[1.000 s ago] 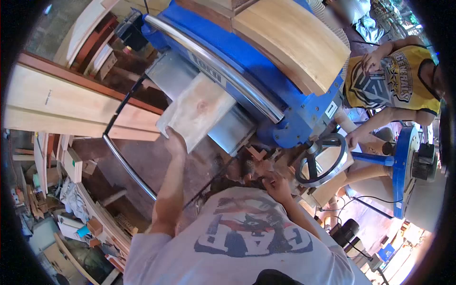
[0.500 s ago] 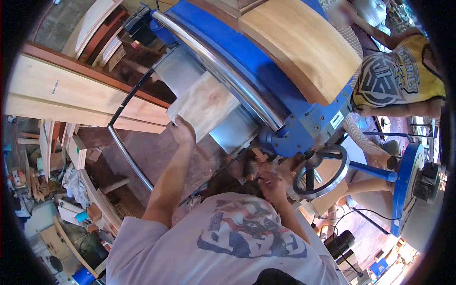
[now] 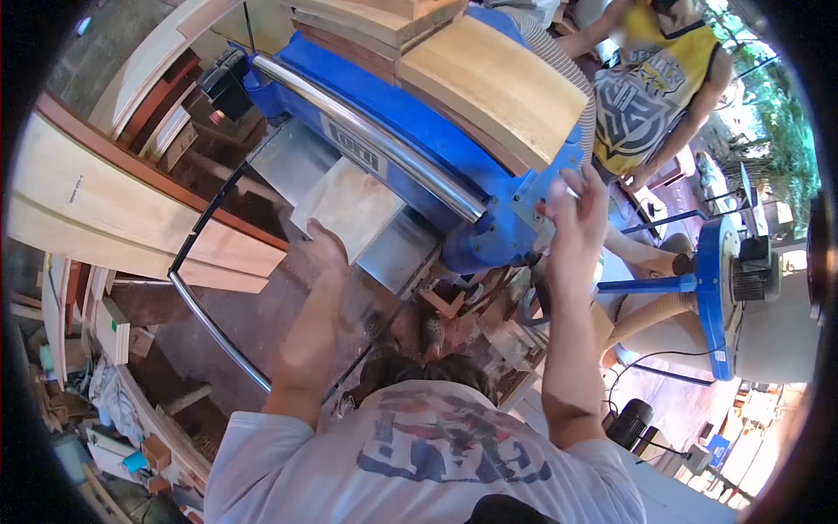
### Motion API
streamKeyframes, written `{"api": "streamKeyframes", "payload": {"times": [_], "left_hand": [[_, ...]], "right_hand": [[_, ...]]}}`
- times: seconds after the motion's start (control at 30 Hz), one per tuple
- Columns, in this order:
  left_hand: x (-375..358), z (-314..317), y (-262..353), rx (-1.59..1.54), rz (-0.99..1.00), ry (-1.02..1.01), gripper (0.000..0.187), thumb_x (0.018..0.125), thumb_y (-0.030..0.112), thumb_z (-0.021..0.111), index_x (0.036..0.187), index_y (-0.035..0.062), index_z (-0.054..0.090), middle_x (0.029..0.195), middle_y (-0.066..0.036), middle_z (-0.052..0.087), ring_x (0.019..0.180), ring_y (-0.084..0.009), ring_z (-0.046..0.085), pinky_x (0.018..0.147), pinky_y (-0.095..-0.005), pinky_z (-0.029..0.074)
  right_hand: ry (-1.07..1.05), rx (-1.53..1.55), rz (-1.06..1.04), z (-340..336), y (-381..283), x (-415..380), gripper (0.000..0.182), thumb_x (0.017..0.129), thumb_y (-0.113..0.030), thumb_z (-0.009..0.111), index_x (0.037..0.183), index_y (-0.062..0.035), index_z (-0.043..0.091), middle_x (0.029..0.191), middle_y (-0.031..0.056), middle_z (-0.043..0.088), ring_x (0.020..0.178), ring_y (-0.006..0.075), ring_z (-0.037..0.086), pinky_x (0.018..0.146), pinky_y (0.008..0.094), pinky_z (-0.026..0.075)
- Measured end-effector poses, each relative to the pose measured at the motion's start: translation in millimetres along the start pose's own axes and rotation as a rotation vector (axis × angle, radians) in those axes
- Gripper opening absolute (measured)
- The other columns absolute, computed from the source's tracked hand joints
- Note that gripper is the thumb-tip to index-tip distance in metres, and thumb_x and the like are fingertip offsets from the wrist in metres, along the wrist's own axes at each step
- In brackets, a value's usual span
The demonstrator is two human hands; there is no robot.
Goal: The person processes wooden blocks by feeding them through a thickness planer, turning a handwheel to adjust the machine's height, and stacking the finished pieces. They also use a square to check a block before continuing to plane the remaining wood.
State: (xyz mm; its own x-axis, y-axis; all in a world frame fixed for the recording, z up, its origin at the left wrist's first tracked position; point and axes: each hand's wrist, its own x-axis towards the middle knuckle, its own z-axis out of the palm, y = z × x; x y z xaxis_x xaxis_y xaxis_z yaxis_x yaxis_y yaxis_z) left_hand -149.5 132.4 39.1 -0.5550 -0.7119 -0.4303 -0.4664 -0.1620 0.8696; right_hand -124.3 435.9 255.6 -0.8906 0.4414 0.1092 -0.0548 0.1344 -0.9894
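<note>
A pale wooden board [image 3: 351, 208] lies on the metal bed [image 3: 397, 253] of a blue thickness planer [image 3: 410, 122], its far end hidden under the machine. My left hand [image 3: 326, 249] grips the board's near end, thumb on top and the other fingers out of sight beneath. Raised at the planer's right end is my right hand [image 3: 576, 223], holding nothing visible, its fingers apart and loosely bent. A handwheel [image 3: 531, 307] shows partly behind my right forearm. Along the planer's front runs a chrome bar [image 3: 375, 135].
Curved wooden pieces [image 3: 493, 87] are stacked on top of the planer. Long planks [image 3: 131, 210] stand at left behind a bent metal rail [image 3: 218, 327]. A person in a yellow jersey [image 3: 646, 105] stands beyond the machine. A blue round-framed machine [image 3: 716, 297] and ribbed hose [image 3: 637, 253] are at right.
My right hand has risen from low beside the handwheel to the planer's right end, its fingers apart. My left hand stays on the board. The view has shifted, showing more of the person in yellow.
</note>
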Motion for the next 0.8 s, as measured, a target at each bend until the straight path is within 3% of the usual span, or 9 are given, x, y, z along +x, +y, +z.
{"api": "streamKeyframes", "payload": {"times": [0.2,0.3,0.37,0.43,0.5,0.57,0.63,0.73,0.8], "left_hand": [[48,35,-45,-0.119,-0.048,0.082,0.087,0.096,0.048,0.051,0.147,-0.0167,0.025,0.151,-0.036,0.034,0.140,-0.0451,0.038,0.116,-0.0460,0.031],[55,44,-68,-0.234,-0.016,0.038,0.088,0.096,0.050,0.051,0.147,-0.0165,0.026,0.151,-0.037,0.034,0.140,-0.0451,0.038,0.116,-0.0467,0.031],[67,46,-88,-0.345,0.001,-0.001,0.087,0.095,0.052,0.052,0.147,-0.0146,0.030,0.150,-0.035,0.037,0.139,-0.0434,0.039,0.115,-0.0461,0.031],[68,30,-105,-0.602,-0.139,-0.168,0.085,0.095,0.054,0.053,0.147,-0.0102,0.035,0.148,-0.029,0.042,0.138,-0.0397,0.042,0.114,-0.0442,0.033],[55,-5,-134,-0.924,-0.354,-0.395,0.082,0.094,0.056,0.054,0.147,-0.0045,0.040,0.147,-0.021,0.048,0.137,-0.0349,0.045,0.113,-0.0415,0.035],[15,-65,-124,-0.800,-0.310,-0.446,0.075,0.096,0.054,0.053,0.149,0.0018,0.042,0.144,-0.015,0.052,0.132,-0.0321,0.049,0.111,-0.0416,0.036],[-5,-115,-143,-0.547,-0.295,-0.264,0.070,0.097,0.051,0.053,0.147,0.0042,0.042,0.139,-0.015,0.055,0.128,-0.0313,0.051,0.110,-0.0446,0.037],[-35,-185,-130,-0.512,-0.268,-0.309,0.070,0.098,0.051,0.053,0.148,0.0041,0.038,0.143,-0.017,0.052,0.129,-0.0312,0.052,0.109,-0.0455,0.039],[-50,-202,-119,-0.558,-0.238,-0.370,0.072,0.098,0.052,0.053,0.148,0.0034,0.036,0.146,-0.019,0.048,0.129,-0.0317,0.052,0.108,-0.0451,0.041]], "right_hand": [[-0.063,0.055,0.384,34,17,66,0.067,0.084,-0.047,0.078,0.127,-0.0023,0.052,0.112,0.0126,0.055,0.092,0.0237,0.055,0.066,0.0399,0.056],[-0.002,-0.129,0.345,36,24,76,0.055,0.083,-0.046,0.079,0.112,-0.0041,0.059,0.096,0.0089,0.058,0.078,0.0198,0.055,0.059,0.0373,0.054],[0.017,-0.131,0.336,31,34,89,0.037,0.081,-0.040,0.083,0.084,-0.0095,0.062,0.066,0.0014,0.054,0.056,0.0137,0.050,0.046,0.0325,0.043],[-0.002,-0.061,0.304,24,39,94,0.035,0.080,-0.037,0.084,0.089,-0.0100,0.063,0.066,0.0020,0.054,0.057,0.0152,0.051,0.045,0.0316,0.041],[-0.017,0.085,0.419,19,33,89,0.033,0.082,-0.032,0.083,0.096,-0.0108,0.062,0.068,0.0035,0.057,0.057,0.0170,0.052,0.045,0.0307,0.039],[-0.064,0.250,0.487,6,33,89,0.033,0.083,-0.027,0.080,0.104,-0.0118,0.061,0.076,0.0064,0.060,0.062,0.0201,0.055,0.047,0.0310,0.043],[-0.144,0.414,0.518,-19,38,94,0.035,0.085,-0.021,0.077,0.114,-0.0128,0.059,0.090,0.0108,0.064,0.073,0.0245,0.062,0.054,0.0326,0.051],[-0.085,0.498,0.443,-35,-9,53,0.043,0.086,-0.014,0.071,0.125,-0.0035,0.055,0.123,0.0172,0.057,0.116,0.0343,0.059,0.095,0.0486,0.058],[-0.063,0.454,0.334,-52,-16,31,0.045,0.086,-0.014,0.069,0.126,-0.0018,0.053,0.122,0.0167,0.057,0.110,0.0346,0.062,0.082,0.0438,0.063]]}}
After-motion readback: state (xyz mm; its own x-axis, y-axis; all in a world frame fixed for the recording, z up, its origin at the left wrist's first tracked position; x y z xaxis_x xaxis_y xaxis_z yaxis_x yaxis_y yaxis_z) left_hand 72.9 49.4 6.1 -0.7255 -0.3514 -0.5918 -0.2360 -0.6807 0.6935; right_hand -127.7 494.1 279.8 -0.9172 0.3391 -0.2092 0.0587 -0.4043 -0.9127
